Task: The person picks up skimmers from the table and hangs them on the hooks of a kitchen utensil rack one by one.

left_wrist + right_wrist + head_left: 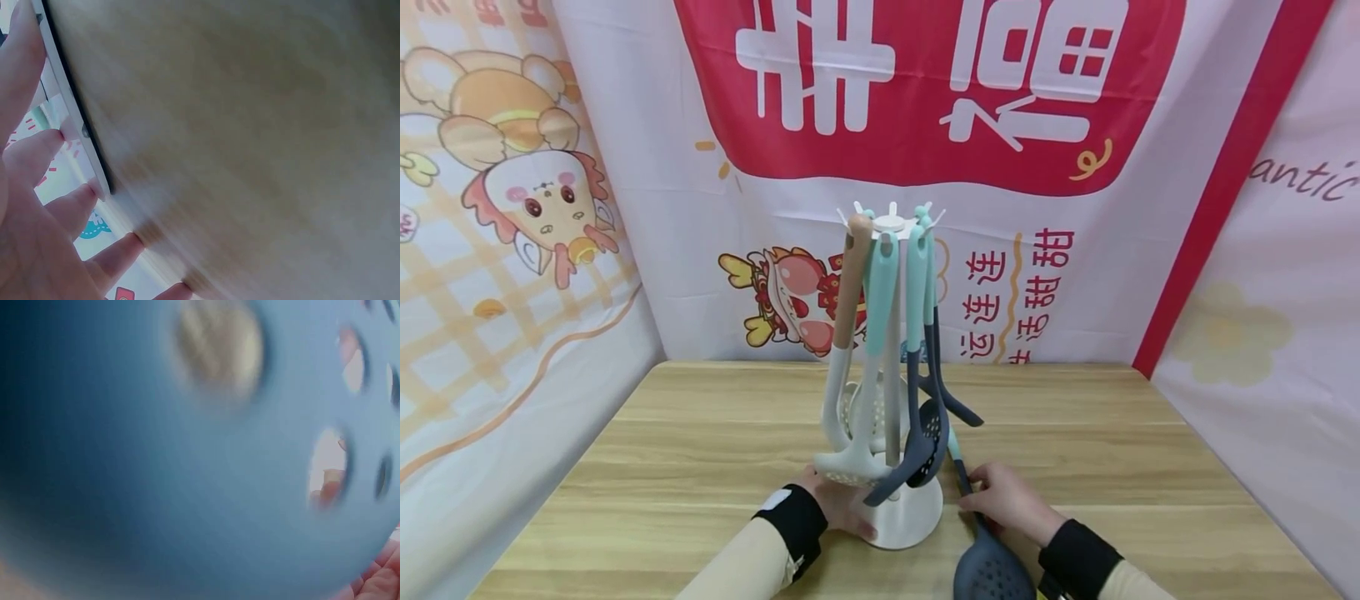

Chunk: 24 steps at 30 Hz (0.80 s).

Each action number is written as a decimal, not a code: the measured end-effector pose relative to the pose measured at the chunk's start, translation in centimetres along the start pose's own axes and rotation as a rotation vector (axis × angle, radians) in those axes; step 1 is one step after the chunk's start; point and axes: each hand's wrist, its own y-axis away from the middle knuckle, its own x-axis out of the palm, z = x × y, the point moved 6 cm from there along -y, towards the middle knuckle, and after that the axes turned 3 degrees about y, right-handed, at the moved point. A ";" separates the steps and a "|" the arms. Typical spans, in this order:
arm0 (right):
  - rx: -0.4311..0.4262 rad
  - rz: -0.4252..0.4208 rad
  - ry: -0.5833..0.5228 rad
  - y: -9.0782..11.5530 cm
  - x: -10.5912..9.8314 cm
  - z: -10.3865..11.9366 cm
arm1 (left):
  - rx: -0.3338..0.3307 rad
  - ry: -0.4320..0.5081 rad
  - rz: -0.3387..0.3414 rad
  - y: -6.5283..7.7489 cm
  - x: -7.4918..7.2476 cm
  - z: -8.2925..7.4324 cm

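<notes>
A white utensil stand (906, 518) stands upright on the table, hung with several kitchen utensils. My left hand (838, 502) grips the left side of its round base; in the left wrist view fingertips and thumb lie along the base's rim (87, 144). To the right, my right hand (1007, 502) pinches the dark handle of a skimmer (991, 568), whose grip end is mint green. Its round perforated head points toward me, cut off by the frame's lower edge. That head, blurred, fills most of the right wrist view, with part of the fingers (381, 581) at the corner.
On the stand hang a white ladle with a brown handle (852, 287), a white utensil with a mint handle (882, 292) and several dark ones, including a slotted spoon (931, 433). The wooden table (1090, 433) is bordered by printed cloth (647, 150) behind and at both sides.
</notes>
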 end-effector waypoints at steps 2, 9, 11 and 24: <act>0.007 -0.008 -0.050 0.2 -0.2 -0.3 | 0.030 -0.018 -0.015 0.1 0.1 -0.1; -0.056 -0.105 -0.144 1.3 -2.2 -0.5 | 0.086 0.069 -0.085 0.5 0.3 -0.4; -0.063 -0.141 -0.143 1.7 -2.9 -0.5 | 0.053 0.105 -0.085 0.6 0.4 -0.4; -0.090 -0.253 -0.139 3.3 -7.1 -0.4 | -0.100 0.028 -0.078 1.2 1.5 -3.4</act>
